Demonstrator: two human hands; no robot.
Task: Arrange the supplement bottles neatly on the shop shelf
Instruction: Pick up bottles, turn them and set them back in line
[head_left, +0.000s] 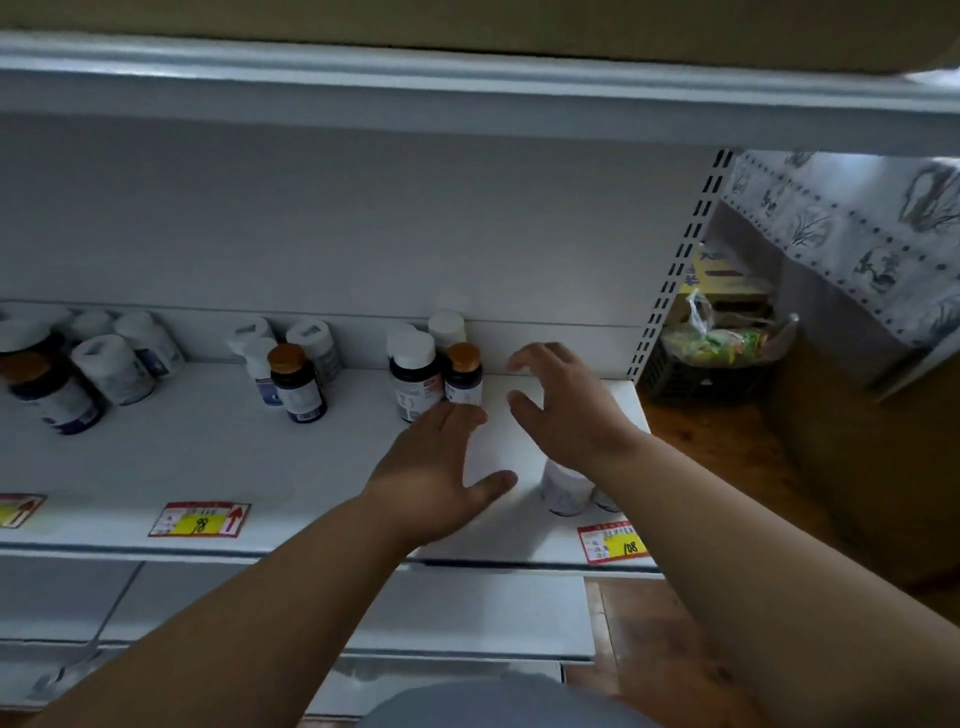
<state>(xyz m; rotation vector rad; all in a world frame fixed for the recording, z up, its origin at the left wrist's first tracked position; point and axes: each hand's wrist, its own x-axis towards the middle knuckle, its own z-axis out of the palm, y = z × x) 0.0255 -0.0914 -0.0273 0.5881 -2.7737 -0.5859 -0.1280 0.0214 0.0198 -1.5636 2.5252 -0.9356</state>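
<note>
Supplement bottles stand in loose groups on the white shop shelf. A dark bottle with an orange cap and a dark bottle with a white cap stand in the right group, with white bottles behind them. My left hand lies flat and open, fingertips touching the base of the orange-capped bottle. My right hand hovers open just right of that group, holding nothing. Under my right forearm stands a white bottle, partly hidden. A middle group and a left group stand further left.
Red and yellow price tags are stuck on the shelf's front edge. An upper shelf overhangs. A slotted upright ends the shelf on the right; beyond it are a basket with bags and a wooden floor.
</note>
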